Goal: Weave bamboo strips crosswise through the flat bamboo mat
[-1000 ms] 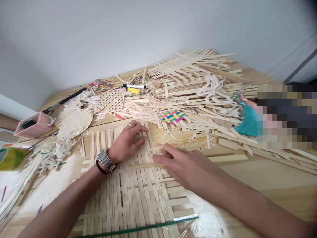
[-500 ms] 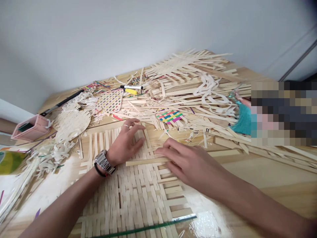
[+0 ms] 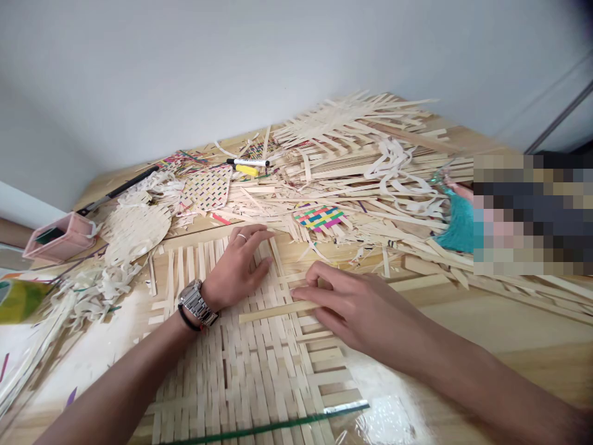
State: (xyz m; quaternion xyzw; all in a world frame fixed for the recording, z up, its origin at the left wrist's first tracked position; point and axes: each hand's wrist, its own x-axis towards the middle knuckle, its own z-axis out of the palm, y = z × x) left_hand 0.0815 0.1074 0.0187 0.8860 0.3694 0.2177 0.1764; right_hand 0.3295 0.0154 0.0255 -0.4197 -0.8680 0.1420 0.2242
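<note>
A woven mat of pale flat strips point(image 3: 250, 364) lies on the table, its loose strip ends sticking out at the top and right. My left hand point(image 3: 241, 266), with a ring and a wristwatch, rests on the mat's upper strips with its fingers apart. Just to its right, my right hand point(image 3: 338, 303) pinches a pale strip point(image 3: 273, 311) between thumb and fingers. That strip lies across the weave and points left, below my left hand. A green band point(image 3: 259, 429) crosses the mat's near end.
Loose strips point(image 3: 343, 167) cover the back of the table. A colourful woven piece point(image 3: 319, 217), markers point(image 3: 245, 169), a round woven piece point(image 3: 139, 232), a pink basket point(image 3: 62, 238) and yellow tape point(image 3: 21, 300) lie around. A teal tassel point(image 3: 458, 222) is at right.
The free left end of the pinched strip has dipped slightly toward me. My right hand still grips it, and my left hand has hardly moved, its fingers a little straighter.
</note>
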